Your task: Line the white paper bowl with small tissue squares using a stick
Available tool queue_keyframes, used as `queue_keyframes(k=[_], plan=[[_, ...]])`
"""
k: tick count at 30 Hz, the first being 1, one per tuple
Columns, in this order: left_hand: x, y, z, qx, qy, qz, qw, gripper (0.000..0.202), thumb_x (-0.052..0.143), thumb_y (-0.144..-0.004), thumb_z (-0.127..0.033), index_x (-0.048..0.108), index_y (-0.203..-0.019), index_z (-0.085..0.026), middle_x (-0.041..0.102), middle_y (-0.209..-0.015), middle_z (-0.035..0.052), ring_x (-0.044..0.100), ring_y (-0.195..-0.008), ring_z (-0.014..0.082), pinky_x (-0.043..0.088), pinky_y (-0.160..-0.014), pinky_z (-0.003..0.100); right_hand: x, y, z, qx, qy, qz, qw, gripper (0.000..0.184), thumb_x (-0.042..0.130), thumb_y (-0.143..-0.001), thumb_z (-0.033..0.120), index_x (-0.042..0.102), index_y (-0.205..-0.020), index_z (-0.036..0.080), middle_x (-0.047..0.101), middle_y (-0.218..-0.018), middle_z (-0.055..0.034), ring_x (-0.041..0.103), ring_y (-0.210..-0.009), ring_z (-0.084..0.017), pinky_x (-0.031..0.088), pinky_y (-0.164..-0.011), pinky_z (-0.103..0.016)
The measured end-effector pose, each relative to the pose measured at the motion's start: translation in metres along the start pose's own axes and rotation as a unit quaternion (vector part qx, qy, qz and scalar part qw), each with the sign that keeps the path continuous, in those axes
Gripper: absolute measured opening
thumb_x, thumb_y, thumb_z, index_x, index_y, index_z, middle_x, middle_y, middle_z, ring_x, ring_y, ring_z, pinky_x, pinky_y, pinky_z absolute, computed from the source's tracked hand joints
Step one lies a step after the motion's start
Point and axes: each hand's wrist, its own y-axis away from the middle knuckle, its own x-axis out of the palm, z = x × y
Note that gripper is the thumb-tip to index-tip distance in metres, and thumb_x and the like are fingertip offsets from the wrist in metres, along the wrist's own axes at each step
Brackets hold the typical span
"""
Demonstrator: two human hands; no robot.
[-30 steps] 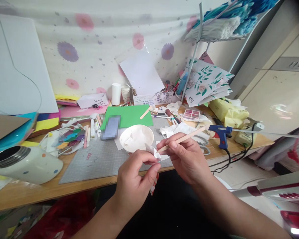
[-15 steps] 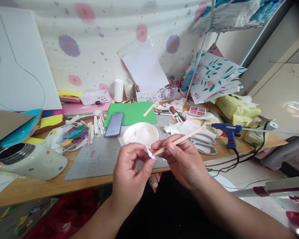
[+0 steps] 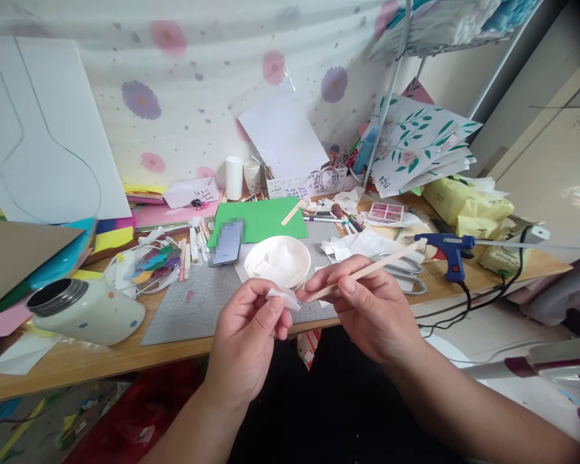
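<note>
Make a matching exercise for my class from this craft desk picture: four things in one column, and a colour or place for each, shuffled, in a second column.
Things:
1. glue gun
2. white bowl
3. wooden stick
4. spotted jar

Descriptions:
A. lying on its side, far left
B. blue, lying at the right with its cord
C. held in the right hand
D. on the grey mat, holding white scraps

Pairs: 1-B, 2-D, 3-C, 4-A

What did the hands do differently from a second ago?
The left hand drew the small white paper scrap off the tip of the thin wooden stick, leaving a gap. The right hand still grips the stick; the white bowl stayed put.
</note>
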Motion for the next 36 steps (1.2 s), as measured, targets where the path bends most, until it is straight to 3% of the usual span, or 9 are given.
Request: queue_keyframes(k=[3, 9, 29, 32, 34, 36], plan=[[0.0043, -0.0021, -0.0016, -0.038, 0.034, -0.003, 0.999, 0.021, 0.083, -0.078, -0.032, 0.068, -0.079, -0.018, 0.061, -0.056, -0.0044, 0.053, -0.053, 0.0059, 0.046, -0.052, 0.014, -0.0003, -0.0005, -0.0033, -0.014, -0.007, 0.026, 1.0, 0.004, 0.075, -0.091, 0.025, 0.076, -0.088, 0.022, 0.083, -0.092, -0.0021, 0.08, -0.085, -0.018, 0.062, -0.083, -0.033], [0.0014, -0.0056, 0.0018, -0.047, 0.047, -0.002, 0.998, 0.021, 0.085, -0.077, -0.032, 0.068, -0.078, -0.018, 0.061, -0.056, -0.0041, 0.053, -0.053, 0.006, 0.046, -0.052, 0.014, -0.0044, -0.0008, -0.008, -0.028, 0.012, 0.026, 0.999, 0.005, 0.073, -0.093, 0.025, 0.076, -0.09, 0.022, 0.082, -0.093, -0.0016, 0.079, -0.085, -0.018, 0.059, -0.085, -0.033], [0.0031, -0.0031, -0.0012, -0.028, 0.031, 0.007, 0.999, 0.022, 0.084, -0.078, -0.033, 0.068, -0.079, -0.018, 0.062, -0.058, -0.0033, 0.053, -0.054, 0.006, 0.047, -0.052, 0.013, -0.0026, 0.0005, -0.0051, -0.045, 0.021, 0.055, 0.997, 0.008, 0.069, -0.096, 0.019, 0.076, -0.095, 0.022, 0.081, -0.097, -0.0002, 0.079, -0.084, -0.015, 0.062, -0.084, -0.029], [0.0026, -0.0042, 0.001, 0.003, 0.01, 0.006, 1.0, 0.022, 0.082, -0.081, -0.032, 0.068, -0.095, -0.022, 0.063, -0.062, -0.0044, 0.055, -0.056, 0.0069, 0.047, -0.055, 0.015, -0.0041, -0.0001, -0.0054, -0.051, 0.035, 0.052, 0.997, 0.008, 0.069, -0.096, 0.019, 0.076, -0.096, 0.022, 0.081, -0.097, -0.0011, 0.079, -0.085, -0.017, 0.062, -0.085, -0.032], [-0.0004, -0.0032, 0.0034, 0.071, -0.017, -0.017, 0.997, 0.026, 0.079, -0.084, -0.03, 0.064, -0.105, -0.026, 0.063, -0.065, -0.0056, 0.056, -0.058, 0.0078, 0.048, -0.057, 0.016, -0.0039, 0.0005, -0.0053, -0.059, 0.043, 0.044, 0.996, 0.009, 0.069, -0.096, 0.018, 0.076, -0.096, 0.022, 0.081, -0.096, -0.0013, 0.079, -0.085, -0.017, 0.062, -0.084, -0.033], [-0.0053, -0.0008, 0.006, 0.167, -0.059, -0.045, 0.983, 0.017, 0.073, -0.089, -0.026, 0.062, -0.102, -0.026, 0.061, -0.067, -0.0058, 0.054, -0.058, 0.0081, 0.048, -0.059, 0.018, -0.0026, 0.0018, -0.005, -0.073, 0.054, 0.036, 0.995, 0.01, 0.068, -0.096, 0.017, 0.076, -0.096, 0.022, 0.08, -0.095, -0.0015, 0.078, -0.087, -0.018, 0.062, -0.084, -0.033]])
